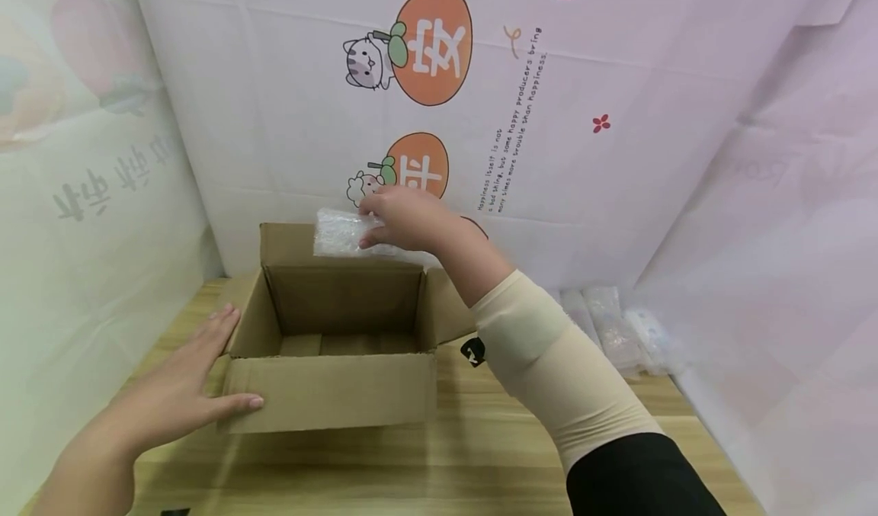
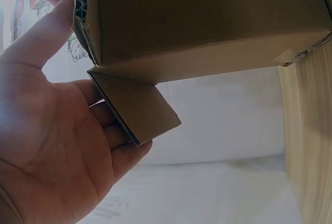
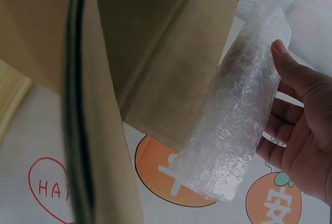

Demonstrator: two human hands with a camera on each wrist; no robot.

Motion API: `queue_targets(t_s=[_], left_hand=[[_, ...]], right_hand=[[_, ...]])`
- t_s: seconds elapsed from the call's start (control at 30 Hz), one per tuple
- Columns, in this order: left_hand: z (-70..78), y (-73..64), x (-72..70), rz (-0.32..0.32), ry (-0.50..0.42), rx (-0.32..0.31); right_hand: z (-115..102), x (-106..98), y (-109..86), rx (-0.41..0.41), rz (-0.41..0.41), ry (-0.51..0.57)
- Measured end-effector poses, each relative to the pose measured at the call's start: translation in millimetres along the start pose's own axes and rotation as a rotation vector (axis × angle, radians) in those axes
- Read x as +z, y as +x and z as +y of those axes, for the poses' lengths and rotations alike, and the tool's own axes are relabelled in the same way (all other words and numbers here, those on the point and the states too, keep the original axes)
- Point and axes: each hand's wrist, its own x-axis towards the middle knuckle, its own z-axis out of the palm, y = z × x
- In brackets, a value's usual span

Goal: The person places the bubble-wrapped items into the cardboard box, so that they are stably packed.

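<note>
An open cardboard box (image 1: 332,390) stands on the wooden table with its flaps folded outward; I see its inner bottom. Over its back flap, my right hand (image 1: 414,222) pinches a flat, long bubble-wrapped package (image 1: 336,232) between thumb and fingers. The right wrist view shows that package (image 3: 236,110) tilted beside a flap, its contents blurred by the wrap. At the box's left front corner rests my left hand (image 1: 171,398), thumb along the front flap and fingers along the left side. In the left wrist view its fingers lie behind a side flap (image 2: 137,107).
Several bubble-wrapped packages (image 1: 607,329) lie at the back right of the table (image 1: 343,470). A small black piece (image 1: 473,350) sits right of the box. White printed cloth (image 1: 583,181) hangs behind and along both sides.
</note>
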Motion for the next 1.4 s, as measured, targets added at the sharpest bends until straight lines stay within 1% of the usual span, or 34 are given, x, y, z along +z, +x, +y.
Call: queue_targets(t_s=[0.13, 0.33, 0.53, 0.7, 0.77, 0.9, 1.07, 1.23, 1.4], left_hand=[[0.0, -0.2, -0.2, 0.003, 0.007, -0.001], [0.4, -0.7, -0.9, 0.000, 0.003, -0.007], [-0.6, -0.1, -0.7, 0.002, 0.000, -0.007], [-1.0, 0.4, -0.1, 0.003, -0.001, -0.004], [-0.8, 0.3, -0.1, 0.004, -0.004, -0.004], [-0.5, -0.2, -0.3, 0.003, -0.006, -0.009], [0.2, -0.2, -0.3, 0.006, -0.002, -0.006], [0.5, -0.6, 0.2, 0.005, -0.006, -0.005], [0.9, -1.3, 0.4, 0.006, -0.008, -0.002]], right_hand=[[-7, 6, 6.7, 0.009, -0.024, -0.003], [-15, 16, 15.6, 0.001, -0.061, -0.017], [-21, 28, 22.6, -0.037, -0.074, -0.001], [-24, 39, 26.1, -0.023, -0.076, -0.017], [-24, 44, 26.4, -0.021, -0.075, -0.016], [-25, 52, 25.7, -0.043, -0.067, -0.012], [-24, 59, 25.1, -0.055, -0.052, -0.032], [-23, 61, 25.2, -0.052, -0.067, -0.034], [-19, 57, 21.3, -0.031, -0.064, -0.027]])
